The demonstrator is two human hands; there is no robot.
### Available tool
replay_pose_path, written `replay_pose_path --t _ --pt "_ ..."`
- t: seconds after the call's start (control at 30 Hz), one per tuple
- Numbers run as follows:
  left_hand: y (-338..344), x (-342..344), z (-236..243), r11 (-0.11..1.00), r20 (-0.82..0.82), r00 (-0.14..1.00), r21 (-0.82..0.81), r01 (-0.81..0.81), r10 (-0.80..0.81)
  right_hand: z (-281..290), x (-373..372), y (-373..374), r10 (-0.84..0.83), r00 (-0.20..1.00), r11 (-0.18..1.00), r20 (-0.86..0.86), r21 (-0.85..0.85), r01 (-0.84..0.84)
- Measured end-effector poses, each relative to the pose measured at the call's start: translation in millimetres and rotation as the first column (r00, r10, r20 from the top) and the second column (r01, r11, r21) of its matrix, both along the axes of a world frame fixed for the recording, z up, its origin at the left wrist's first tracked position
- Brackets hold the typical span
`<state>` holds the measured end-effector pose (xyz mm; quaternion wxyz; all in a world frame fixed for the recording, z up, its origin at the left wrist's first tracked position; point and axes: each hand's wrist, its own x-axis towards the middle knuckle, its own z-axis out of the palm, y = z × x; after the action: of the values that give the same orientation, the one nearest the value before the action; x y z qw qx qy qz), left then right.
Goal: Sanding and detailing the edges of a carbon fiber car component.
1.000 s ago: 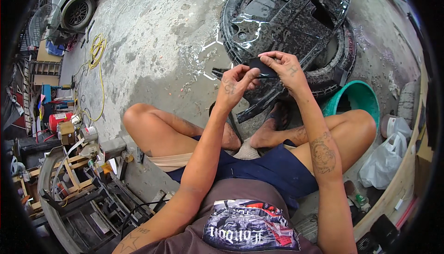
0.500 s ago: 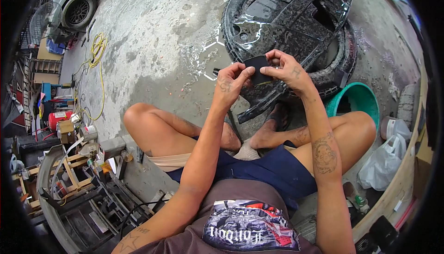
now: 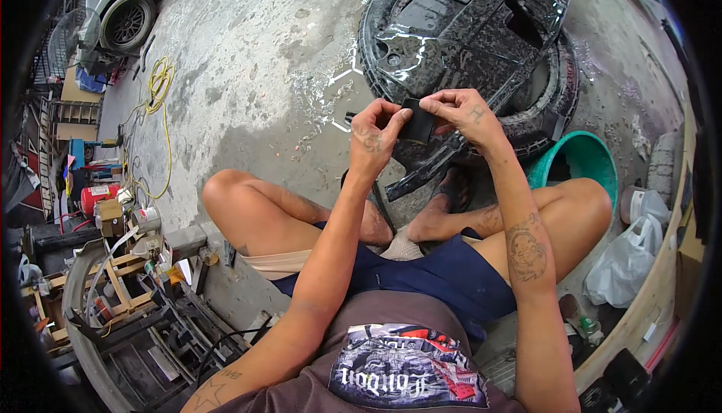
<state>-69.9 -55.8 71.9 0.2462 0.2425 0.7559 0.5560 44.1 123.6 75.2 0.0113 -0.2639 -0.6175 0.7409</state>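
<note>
My left hand (image 3: 376, 138) grips a small black sheet (image 3: 416, 123) by its left side, thumb pressed on it. My right hand (image 3: 462, 116) pinches the same sheet at its upper right with thumb and fingers. Both hands are raised in front of me, over a large wet, dirt-speckled black moulded part (image 3: 466, 22) resting on a tyre (image 3: 556, 101). A narrow end of black material reaches out beneath my hands toward my feet.
A green bucket (image 3: 571, 150) and white plastic bag (image 3: 617, 266) sit at my right. A yellow cable (image 3: 158, 89) lies left on the wet concrete. Left are a car wheel (image 3: 124, 22), a red tank (image 3: 98, 201) and piled frames and scrap (image 3: 120, 293). My bent legs frame the near floor.
The black sheet has turned or bent between my fingers and looks narrower than half a second ago. My right fingers have shifted along its top edge and dropped slightly.
</note>
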Motion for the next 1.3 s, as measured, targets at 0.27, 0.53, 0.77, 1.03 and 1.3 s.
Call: replay_pose_path --t 0.27,0.53,0.77,1.03,1.3 --pt "9 23 0 0.988 -0.440 0.894 0.155 -0.021 0.088 -17 -5 -15 -0.272 0.962 0.962 -0.021 0.011 0.272" --pt "10 22 -7 0.965 -0.131 0.985 0.248 -0.080 0.115 -2 -5 -18 -0.264 0.963 0.943 -0.054 -0.222 0.247" --pt "7 17 -3 0.951 0.105 0.990 0.284 -0.122 0.095 0 -5 -17 -0.237 0.969 0.961 -0.063 -0.164 0.224" --pt "-1 7 -5 0.986 -0.013 1.000 0.164 0.022 -0.020 1 -3 -5 -0.008 0.994 1.000 -0.108 0.022 0.011" --pt "-9 5 6 0.992 -0.084 0.990 0.038 0.118 -0.114 2 2 0 0.066 0.993 0.997 -0.098 0.033 -0.063"
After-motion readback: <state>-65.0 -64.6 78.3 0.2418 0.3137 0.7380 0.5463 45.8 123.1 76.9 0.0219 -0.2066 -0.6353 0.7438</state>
